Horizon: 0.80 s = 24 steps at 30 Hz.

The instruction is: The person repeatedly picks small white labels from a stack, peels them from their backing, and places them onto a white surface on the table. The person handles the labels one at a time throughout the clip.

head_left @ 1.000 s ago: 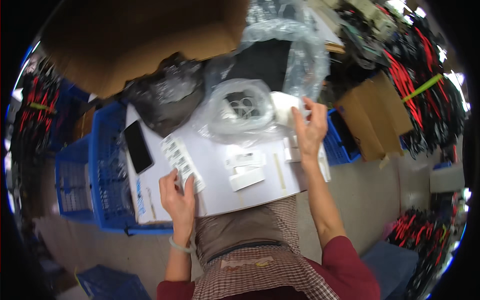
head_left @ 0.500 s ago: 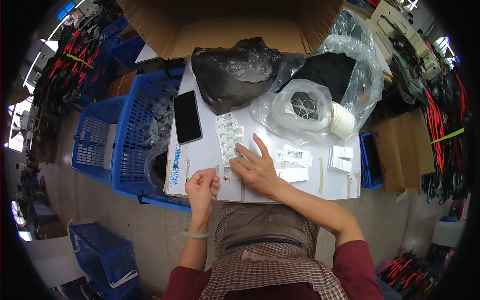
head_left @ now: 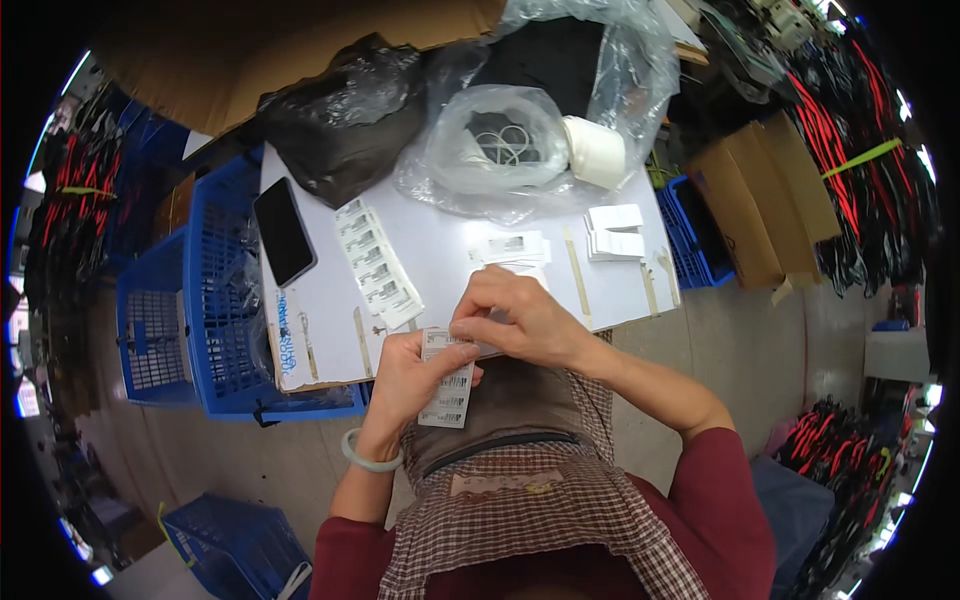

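A narrow sheet of printed stickers (head_left: 443, 405) is gripped by my left hand (head_left: 405, 375), its thumb lying across the front. The sheet is at the table's near edge, its lower end over my apron. My right hand (head_left: 525, 318) has its fingers curled in a pinch at the sheet's top right corner; whether a single sticker has come loose there is hidden. Beyond my left hand, more sticker sheets (head_left: 375, 262) lie in an overlapping row on the white table (head_left: 335, 310). White printed tags (head_left: 508, 246) lie behind my right hand.
A black phone (head_left: 285, 232) lies at the table's left. Stacked white cards (head_left: 613, 238) sit to the right. Farther back are a black plastic bag (head_left: 345, 120), a clear bag of cords (head_left: 500, 150) and a white roll (head_left: 596, 152). Blue crates (head_left: 215, 300) stand left, a cardboard box (head_left: 765, 205) right.
My left hand now holds a sticker sheet, drawn to the table's near edge. My right hand has left the row of sheets and come in beside the left. The whole view has shifted.
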Tool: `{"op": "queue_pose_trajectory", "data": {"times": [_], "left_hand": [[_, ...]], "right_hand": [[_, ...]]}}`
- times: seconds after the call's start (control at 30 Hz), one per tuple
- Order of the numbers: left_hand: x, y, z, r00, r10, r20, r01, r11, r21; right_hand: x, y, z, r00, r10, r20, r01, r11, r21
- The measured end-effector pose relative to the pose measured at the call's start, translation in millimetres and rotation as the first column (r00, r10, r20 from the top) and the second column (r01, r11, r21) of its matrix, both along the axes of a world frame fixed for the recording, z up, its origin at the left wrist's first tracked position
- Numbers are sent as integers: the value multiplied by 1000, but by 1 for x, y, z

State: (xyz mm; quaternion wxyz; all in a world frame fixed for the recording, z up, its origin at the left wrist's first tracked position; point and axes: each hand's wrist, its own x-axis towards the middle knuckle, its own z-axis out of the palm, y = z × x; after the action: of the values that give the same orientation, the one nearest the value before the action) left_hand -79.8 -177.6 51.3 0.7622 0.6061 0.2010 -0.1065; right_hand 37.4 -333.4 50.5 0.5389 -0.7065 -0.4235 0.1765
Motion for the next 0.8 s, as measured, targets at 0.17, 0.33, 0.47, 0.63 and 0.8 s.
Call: {"op": "queue_pose_trajectory", "data": {"times": [0.17, 0.33, 0.47, 0.63, 0.8], "left_hand": [[6, -8, 6, 989, -132, -60, 140, 979, 148], [5, -12, -2, 969, -199, -149, 230, 943, 239], [6, -12, -4, 972, -206, -109, 226, 949, 220], [4, -14, -21, 986, -156, 64, 141, 971, 192], [8, -27, -18, 970, -116, 216, 74, 979, 191]], "right_hand": [[3, -17, -14, 929, 92, -360, -90, 996, 22], [5, -28, -10, 776, 126, -618, -184, 982, -32], [2, -34, -26, 771, 126, -624, -186, 982, -31], [1, -42, -34, 507, 163, -847, -111, 986, 123], [-7, -39, -40, 472, 167, -866, -16, 983, 180]]}}
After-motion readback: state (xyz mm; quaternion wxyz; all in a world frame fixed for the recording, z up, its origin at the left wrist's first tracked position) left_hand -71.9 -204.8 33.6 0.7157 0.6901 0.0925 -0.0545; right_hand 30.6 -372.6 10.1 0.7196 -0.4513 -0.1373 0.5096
